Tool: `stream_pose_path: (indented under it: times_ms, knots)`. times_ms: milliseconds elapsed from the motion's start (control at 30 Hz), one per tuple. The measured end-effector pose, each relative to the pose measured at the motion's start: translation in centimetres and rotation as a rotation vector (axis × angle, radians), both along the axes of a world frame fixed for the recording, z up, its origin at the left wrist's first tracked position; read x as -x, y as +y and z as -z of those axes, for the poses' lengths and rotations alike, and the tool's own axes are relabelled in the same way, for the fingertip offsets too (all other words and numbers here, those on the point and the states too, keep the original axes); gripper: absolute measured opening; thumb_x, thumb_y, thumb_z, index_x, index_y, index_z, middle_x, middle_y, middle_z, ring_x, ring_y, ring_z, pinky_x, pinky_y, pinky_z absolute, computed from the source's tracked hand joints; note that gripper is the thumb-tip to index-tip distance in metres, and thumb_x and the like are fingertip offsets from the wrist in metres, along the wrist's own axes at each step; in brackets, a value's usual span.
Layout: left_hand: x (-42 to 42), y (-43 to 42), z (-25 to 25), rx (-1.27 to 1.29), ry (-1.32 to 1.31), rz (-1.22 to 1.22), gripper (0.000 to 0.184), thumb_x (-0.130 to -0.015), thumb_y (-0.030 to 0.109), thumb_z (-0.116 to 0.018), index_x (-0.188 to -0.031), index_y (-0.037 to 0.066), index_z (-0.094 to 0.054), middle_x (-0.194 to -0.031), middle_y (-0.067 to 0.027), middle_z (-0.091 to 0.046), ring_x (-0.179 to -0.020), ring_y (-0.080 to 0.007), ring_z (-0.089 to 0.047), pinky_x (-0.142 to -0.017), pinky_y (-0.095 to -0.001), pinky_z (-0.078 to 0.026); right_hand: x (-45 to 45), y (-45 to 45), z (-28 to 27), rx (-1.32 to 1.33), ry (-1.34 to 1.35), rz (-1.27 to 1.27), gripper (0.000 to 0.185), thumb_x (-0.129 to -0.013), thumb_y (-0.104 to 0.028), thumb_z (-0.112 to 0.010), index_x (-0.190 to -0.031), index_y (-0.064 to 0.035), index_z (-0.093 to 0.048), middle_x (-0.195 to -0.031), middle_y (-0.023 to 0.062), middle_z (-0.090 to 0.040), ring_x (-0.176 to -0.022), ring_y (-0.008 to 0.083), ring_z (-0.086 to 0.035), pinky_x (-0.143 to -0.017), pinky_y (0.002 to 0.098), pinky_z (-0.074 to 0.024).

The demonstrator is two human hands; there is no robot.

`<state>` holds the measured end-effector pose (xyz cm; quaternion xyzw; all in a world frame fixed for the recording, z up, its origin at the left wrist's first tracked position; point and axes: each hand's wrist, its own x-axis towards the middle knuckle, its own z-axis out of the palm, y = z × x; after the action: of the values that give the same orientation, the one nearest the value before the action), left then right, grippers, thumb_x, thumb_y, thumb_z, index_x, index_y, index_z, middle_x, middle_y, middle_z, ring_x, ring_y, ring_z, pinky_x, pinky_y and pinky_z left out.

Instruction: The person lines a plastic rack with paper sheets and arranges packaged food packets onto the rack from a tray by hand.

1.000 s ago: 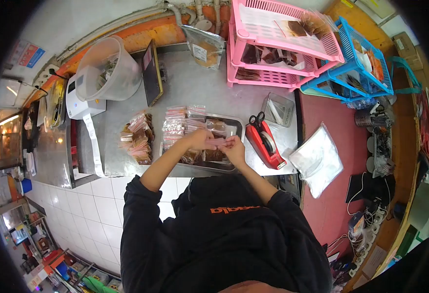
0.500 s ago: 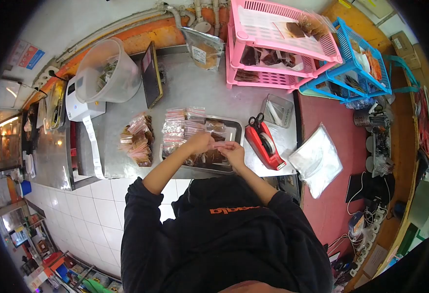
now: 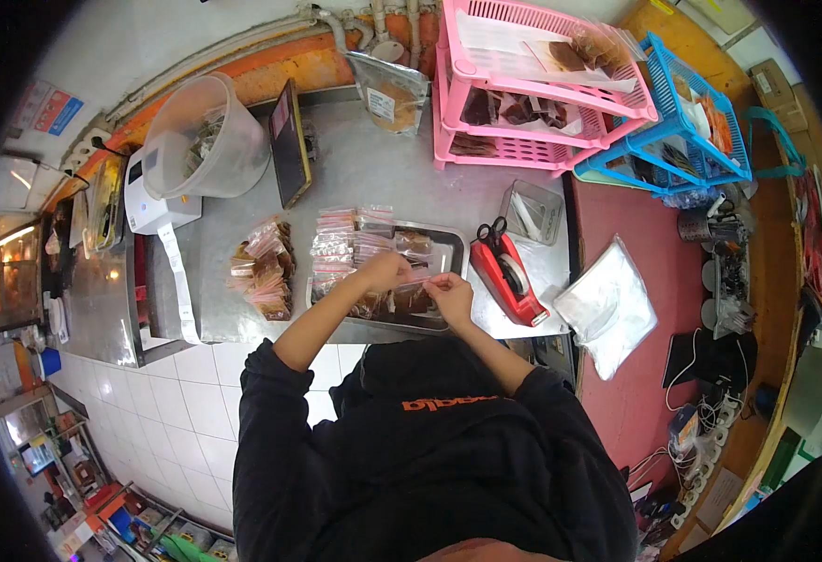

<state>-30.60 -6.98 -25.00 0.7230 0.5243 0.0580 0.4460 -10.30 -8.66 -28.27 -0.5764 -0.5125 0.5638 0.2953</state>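
Note:
A small clear zip bag (image 3: 411,294) with brown contents hangs between my two hands, over the right part of a metal tray (image 3: 460,253). My left hand (image 3: 385,273) is closed on its left upper edge, and my right hand (image 3: 450,296) pinches its right upper corner. Rows of similar bags (image 3: 335,234) with pink-striped tops fill the tray's left side. Left of the tray, a loose pile of such bags (image 3: 266,267) lies on the steel table (image 3: 336,155).
Right of the tray stand a red tape dispenser (image 3: 507,281), scissors (image 3: 492,230) and a clear box (image 3: 533,213). Pink racks (image 3: 542,84) and blue racks (image 3: 673,122) are behind. A plastic tub (image 3: 214,140), white printer (image 3: 153,201) and plastic packet (image 3: 606,307) flank the work area.
My right hand has shifted slightly from the left hand along the bag's top. The bag's brown body now shows below my fingers.

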Motion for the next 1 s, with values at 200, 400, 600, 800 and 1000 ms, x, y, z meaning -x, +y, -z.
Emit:
stream_pose_path:
  times_ms: [200, 400, 600, 800, 1000]
  knots:
    - [-0.7, -0.2, -1.5, -0.026, -0.1, -0.052, 0.02, -0.078, 0.02, -0.057, -0.087, 0.003, -0.063, -0.077, -0.0168, -0.062, -0.074, -0.033, -0.06, -0.069, -0.0406, -0.046, 0.2, 0.2, -3.2, -0.043, -0.078, -0.05, 0.022, -0.069, -0.013, -0.076, -0.083, -0.0007, -0.066, -0.073, 0.0082, -0.066, -0.063, 0.0133, -0.062, -0.062, 0.0261, -0.0495]
    - [-2.8, -2.5, -2.5, -0.196, 0.138, -0.033, 0.017, -0.079, 0.015, -0.056, -0.089, 0.001, -0.056, -0.094, -0.018, -0.057, -0.09, -0.0355, -0.057, -0.076, -0.0447, -0.046, 0.4, -0.1, -3.0, -0.267, -0.188, -0.098, 0.025, -0.076, -0.009, -0.069, -0.098, 0.0013, -0.065, -0.077, 0.009, -0.065, -0.067, 0.0143, -0.061, -0.062, 0.0264, -0.0482]
    - [-3.9, -4.2, -2.3, -0.232, 0.129, -0.179, 0.02, -0.076, 0.01, -0.06, -0.092, 0.0, -0.055, -0.094, -0.02, -0.055, -0.09, -0.0377, -0.055, -0.077, -0.046, -0.046, 0.4, -0.4, -3.0, -0.308, -0.248, -0.178, 0.023, -0.076, -0.007, -0.066, -0.099, -0.0034, -0.066, -0.078, 0.0118, -0.062, -0.069, 0.0203, -0.062, -0.064, 0.0288, -0.0484]
    - [-3.5, -3.9, -1.9, -0.162, 0.183, -0.245, 0.017, -0.072, 0.008, -0.063, -0.088, 0.002, -0.057, -0.092, -0.0183, -0.056, -0.091, -0.0376, -0.055, -0.076, -0.0452, -0.047, -0.5, -0.3, -4.0, -0.274, -0.273, -0.338, 0.02, -0.077, -0.007, -0.065, -0.097, -0.0048, -0.067, -0.08, 0.0141, -0.063, -0.069, 0.022, -0.063, -0.063, 0.0306, -0.0489]
    - [-4.0, -3.9, -2.2, -0.32, 0.27, -0.229, 0.013, -0.073, 0.012, -0.061, -0.082, 0.002, -0.06, -0.087, -0.0174, -0.058, -0.084, -0.0341, -0.059, -0.074, -0.0408, -0.05, -0.6, -0.2, -4.2, -0.115, -0.219, -0.346, 0.017, -0.076, -0.012, -0.066, -0.091, -0.0049, -0.065, -0.079, 0.0113, -0.064, -0.071, 0.025, -0.063, -0.065, 0.0337, -0.0499]
